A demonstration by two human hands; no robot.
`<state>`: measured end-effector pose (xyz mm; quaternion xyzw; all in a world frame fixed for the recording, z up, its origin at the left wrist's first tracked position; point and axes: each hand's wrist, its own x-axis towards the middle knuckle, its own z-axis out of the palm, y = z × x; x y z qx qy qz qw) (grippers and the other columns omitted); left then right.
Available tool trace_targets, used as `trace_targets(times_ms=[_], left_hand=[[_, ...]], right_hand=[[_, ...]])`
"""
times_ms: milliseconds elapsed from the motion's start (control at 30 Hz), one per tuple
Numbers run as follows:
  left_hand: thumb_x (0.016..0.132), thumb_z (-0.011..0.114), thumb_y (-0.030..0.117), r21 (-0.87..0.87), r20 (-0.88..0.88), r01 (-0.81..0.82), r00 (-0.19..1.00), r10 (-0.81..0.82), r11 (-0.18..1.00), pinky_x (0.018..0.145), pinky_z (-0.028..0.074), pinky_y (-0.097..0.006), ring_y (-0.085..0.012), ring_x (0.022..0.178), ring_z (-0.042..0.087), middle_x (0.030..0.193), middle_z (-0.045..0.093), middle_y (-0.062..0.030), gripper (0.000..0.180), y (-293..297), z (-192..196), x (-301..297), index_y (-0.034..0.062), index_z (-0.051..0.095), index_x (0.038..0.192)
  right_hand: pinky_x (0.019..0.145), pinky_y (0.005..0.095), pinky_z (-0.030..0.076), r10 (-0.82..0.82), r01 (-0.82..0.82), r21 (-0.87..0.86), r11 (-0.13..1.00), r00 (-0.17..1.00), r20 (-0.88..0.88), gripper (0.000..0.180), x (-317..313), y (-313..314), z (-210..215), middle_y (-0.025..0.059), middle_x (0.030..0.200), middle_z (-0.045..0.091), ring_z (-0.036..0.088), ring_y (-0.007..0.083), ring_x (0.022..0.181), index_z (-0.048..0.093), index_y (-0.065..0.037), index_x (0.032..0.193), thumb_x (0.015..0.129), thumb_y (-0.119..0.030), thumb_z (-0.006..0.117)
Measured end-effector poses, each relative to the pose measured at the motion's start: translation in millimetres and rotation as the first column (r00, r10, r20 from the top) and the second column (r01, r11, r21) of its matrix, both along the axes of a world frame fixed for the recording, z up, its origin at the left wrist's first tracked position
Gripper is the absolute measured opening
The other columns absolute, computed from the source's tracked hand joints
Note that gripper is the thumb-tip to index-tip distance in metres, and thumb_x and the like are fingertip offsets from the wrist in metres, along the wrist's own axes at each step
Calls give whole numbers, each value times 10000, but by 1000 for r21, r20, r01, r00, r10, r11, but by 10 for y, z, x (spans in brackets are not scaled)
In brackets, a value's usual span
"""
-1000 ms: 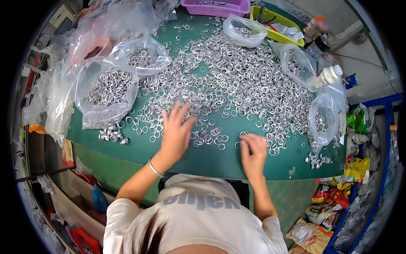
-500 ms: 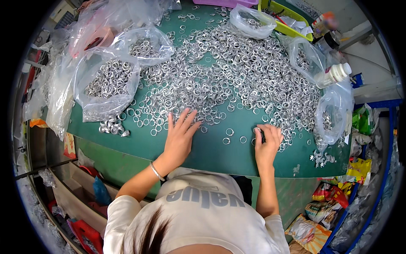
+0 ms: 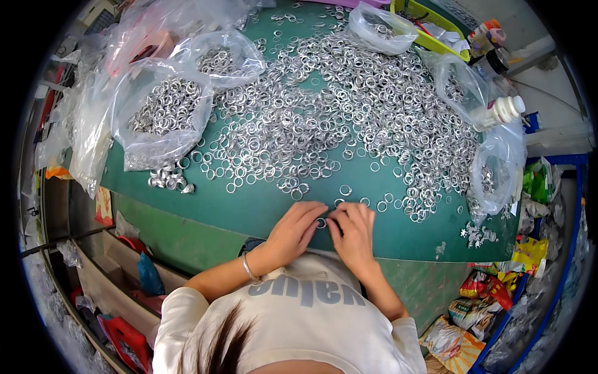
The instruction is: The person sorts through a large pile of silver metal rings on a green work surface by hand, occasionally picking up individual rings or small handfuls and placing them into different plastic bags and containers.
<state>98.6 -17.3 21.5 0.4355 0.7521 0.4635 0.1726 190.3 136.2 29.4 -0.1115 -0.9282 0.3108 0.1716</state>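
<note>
My two hands are close together over the near edge of the green table, with a small silver ring [image 3: 321, 222] between their fingertips. My left hand [image 3: 291, 232] has its fingers bent and pressed together at the ring's left side. On the other side, my right hand [image 3: 354, 235] is curled, its thumb and fingertips close against the ring. The fingers partly hide how each hand grips it. Just beyond my hands lie a few loose rings [image 3: 345, 189], and a broad heap of silver rings [image 3: 280, 131] spreads across the table farther back.
Clear plastic bags of rings stand at left [image 3: 163, 112], back [image 3: 383, 31] and right [image 3: 495, 174]. A white bottle [image 3: 501, 112] lies at the right edge, near a yellow-green basket [image 3: 436, 28]. Small silver pieces [image 3: 478, 235] sit at the front right. Drawers [image 3: 115, 274] are below left.
My left hand has drawn back from the ring heap toward me. My right hand has moved left with a ring, and both hands now meet at it.
</note>
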Motion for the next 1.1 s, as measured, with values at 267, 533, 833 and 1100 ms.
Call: trace_targets(times_ms=[267, 533, 833, 1100], left_hand=[[772, 657, 59, -145, -201, 119, 969, -147, 982, 834, 427, -400, -293, 1032, 496, 1161, 524, -103, 355, -3, -93, 79, 34, 597, 1122], [757, 678, 72, -68, -176, -42, 984, 30, 997, 868, 415, -417, -302, 1088, 464, 1228, 498, -99, 486, -184, -27, 93, 37, 528, 1218], [747, 710, 100, -121, -228, 65, 969, -92, 990, 898, 388, -414, -311, 1102, 468, 1236, 528, -89, 399, -135, -208, 76, 82, 614, 1134], [765, 711, 96, -115, -338, -317, 904, 263, 941, 807, 371, -387, -273, 992, 479, 1074, 530, -67, 312, -138, -68, -241, 108, 639, 1069]], right_hand=[[733, 394, 374, -45, 28, 182, 983, 995, 90, 244, -167, 129, -31, 64, 975, 571, 507, 281, 876, 647, -43, 994, 765, -107, 705], [728, 376, 410, 156, -158, -90, 983, 987, -27, 199, -120, -41, -75, 95, 919, 598, 548, 273, 859, 658, -20, 966, 770, -39, 680], [733, 390, 385, 116, -121, 195, 973, 993, 35, 139, -454, 121, -93, 72, 971, 562, 510, 267, 884, 653, -38, 905, 773, -65, 685], [758, 397, 414, 146, -147, -15, 989, 987, -66, 191, -562, 95, -23, 75, 992, 578, 527, 270, 890, 651, -31, 947, 760, -41, 690]])
